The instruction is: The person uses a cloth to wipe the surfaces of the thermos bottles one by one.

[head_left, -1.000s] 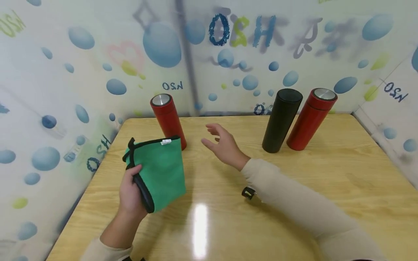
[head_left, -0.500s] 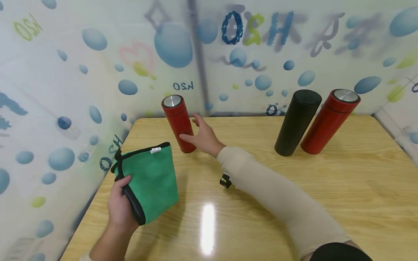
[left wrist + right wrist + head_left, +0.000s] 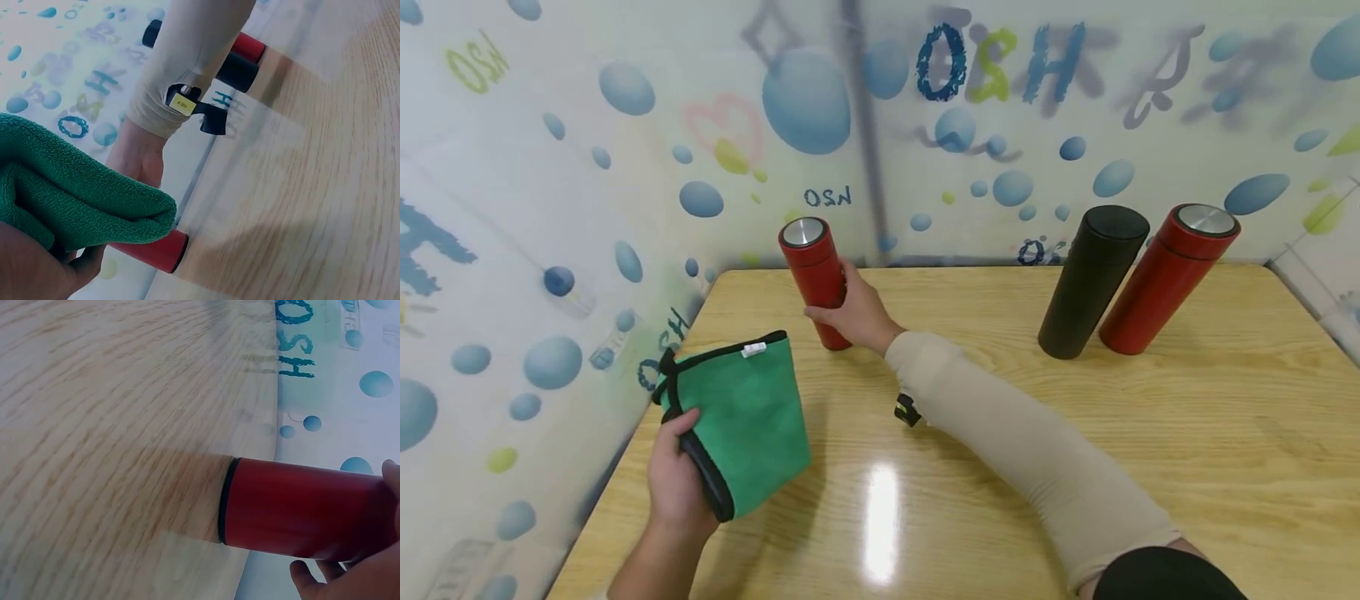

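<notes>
Right hand (image 3: 853,315) now gripping red flask (image 3: 817,279); three flasks total.

Bubble-print walls (image 3: 625,167), glossy wooden table (image 3: 1150,400)

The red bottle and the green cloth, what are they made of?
The red bottle in the right hand looks like painted metal: smooth matte red wall, shiny silver cap, thin black ring at the base. The green cloth in the left hand looks like soft fuzzy microfibre with black edging.
</notes>
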Tool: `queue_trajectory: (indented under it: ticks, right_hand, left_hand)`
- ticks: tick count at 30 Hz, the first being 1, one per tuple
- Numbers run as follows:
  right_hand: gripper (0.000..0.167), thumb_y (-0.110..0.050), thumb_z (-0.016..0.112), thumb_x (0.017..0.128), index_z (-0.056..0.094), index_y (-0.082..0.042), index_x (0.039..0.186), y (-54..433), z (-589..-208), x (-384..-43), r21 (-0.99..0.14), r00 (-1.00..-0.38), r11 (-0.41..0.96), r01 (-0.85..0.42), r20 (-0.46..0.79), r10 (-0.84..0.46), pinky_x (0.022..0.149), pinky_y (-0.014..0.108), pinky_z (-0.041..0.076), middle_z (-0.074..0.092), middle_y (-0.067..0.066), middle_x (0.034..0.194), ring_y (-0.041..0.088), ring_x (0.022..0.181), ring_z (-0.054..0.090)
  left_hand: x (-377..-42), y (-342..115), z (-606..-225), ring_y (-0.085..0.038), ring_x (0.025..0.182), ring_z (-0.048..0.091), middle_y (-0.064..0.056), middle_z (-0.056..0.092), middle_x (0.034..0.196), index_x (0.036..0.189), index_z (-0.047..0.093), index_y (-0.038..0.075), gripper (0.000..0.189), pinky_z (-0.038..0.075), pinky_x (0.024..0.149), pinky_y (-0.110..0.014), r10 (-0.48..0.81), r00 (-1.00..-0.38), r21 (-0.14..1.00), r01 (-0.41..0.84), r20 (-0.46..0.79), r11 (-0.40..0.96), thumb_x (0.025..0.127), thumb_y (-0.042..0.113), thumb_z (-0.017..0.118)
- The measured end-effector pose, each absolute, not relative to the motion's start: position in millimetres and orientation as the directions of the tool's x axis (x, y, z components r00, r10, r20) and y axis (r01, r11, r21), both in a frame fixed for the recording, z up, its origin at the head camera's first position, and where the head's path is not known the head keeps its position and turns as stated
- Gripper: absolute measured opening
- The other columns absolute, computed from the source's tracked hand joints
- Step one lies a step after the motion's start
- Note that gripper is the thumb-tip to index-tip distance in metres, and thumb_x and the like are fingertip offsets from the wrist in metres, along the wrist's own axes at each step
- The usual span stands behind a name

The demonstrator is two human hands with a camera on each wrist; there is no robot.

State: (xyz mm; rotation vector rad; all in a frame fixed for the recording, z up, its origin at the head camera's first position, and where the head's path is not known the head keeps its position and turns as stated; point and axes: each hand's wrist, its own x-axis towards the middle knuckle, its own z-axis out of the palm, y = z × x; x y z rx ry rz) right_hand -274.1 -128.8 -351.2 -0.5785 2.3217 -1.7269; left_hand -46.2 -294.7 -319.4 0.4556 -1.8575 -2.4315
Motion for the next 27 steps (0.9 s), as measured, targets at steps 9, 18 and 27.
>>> queue_trajectory:
  ticks: [9,18,27]
  right_hand:
    - [0.077,-0.028,0.079,0.086,0.035,-0.018,0.148,-104.7,-357.1,-266.3,-0.953,-0.926,0.233,-0.193,0.098,-0.364,0.104,0.044,0.05,0.054,0.003,0.14,0.024,0.125,0.057]
    - [0.071,-0.03,0.081,0.083,0.041,-0.021,0.142,-46.2,-348.4,-229.4,-0.965,-0.923,0.198,-0.172,0.088,-0.374,0.096,0.043,0.055,0.056,-0.001,0.131,0.022,0.118,0.059]
    - [0.076,-0.032,0.083,0.081,0.041,-0.025,0.144,3.9,-345.9,-193.5,-0.956,-0.919,0.26,-0.137,0.025,-0.393,0.102,0.047,0.051,0.054,-0.004,0.138,0.023,0.127,0.054]
  left_hand:
    - [-53.7,-299.3,-320.9,-0.008,0.149,0.011,0.01,0.001,0.166,0.159,-0.013,0.031,0.059,0.015,0.122,-0.021,-0.199,-0.957,0.95,-0.151,-0.209,-0.272,0.105,0.036,0.012]
    - [-70.6,-294.7,-320.4,-0.008,0.149,0.014,0.008,0.004,0.166,0.159,-0.01,0.028,0.059,0.018,0.121,-0.021,-0.148,-0.972,0.955,-0.138,-0.181,-0.262,0.106,0.035,0.013]
    - [-88.3,-275.8,-311.4,-0.01,0.152,0.009,0.01,0.003,0.166,0.16,-0.01,0.027,0.061,0.012,0.125,-0.026,-0.098,-0.979,0.948,-0.143,-0.178,-0.285,0.105,0.034,0.015]
